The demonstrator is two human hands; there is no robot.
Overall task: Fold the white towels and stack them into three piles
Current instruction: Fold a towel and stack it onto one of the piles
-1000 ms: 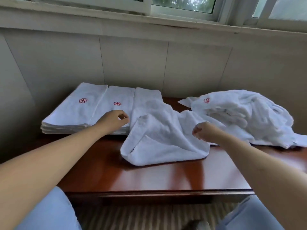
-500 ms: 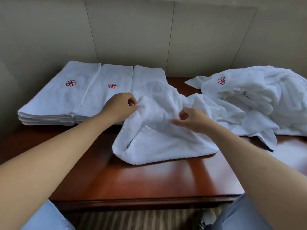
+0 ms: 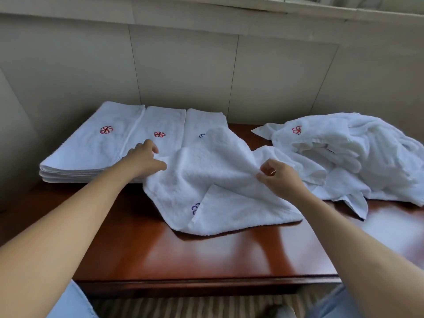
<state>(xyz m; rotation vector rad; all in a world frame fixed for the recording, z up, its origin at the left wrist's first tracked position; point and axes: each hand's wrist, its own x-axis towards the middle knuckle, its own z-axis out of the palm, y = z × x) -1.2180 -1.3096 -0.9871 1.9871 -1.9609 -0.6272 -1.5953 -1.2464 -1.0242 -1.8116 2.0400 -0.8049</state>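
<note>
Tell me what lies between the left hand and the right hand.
In the head view, the loose white towel spans between the left hand and right hand; both grip it.

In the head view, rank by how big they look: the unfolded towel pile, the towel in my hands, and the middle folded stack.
1. Unfolded towel pile
2. Towel in your hands, close to it in size and nearer the camera, so unsure
3. Middle folded stack, partly covered
</note>
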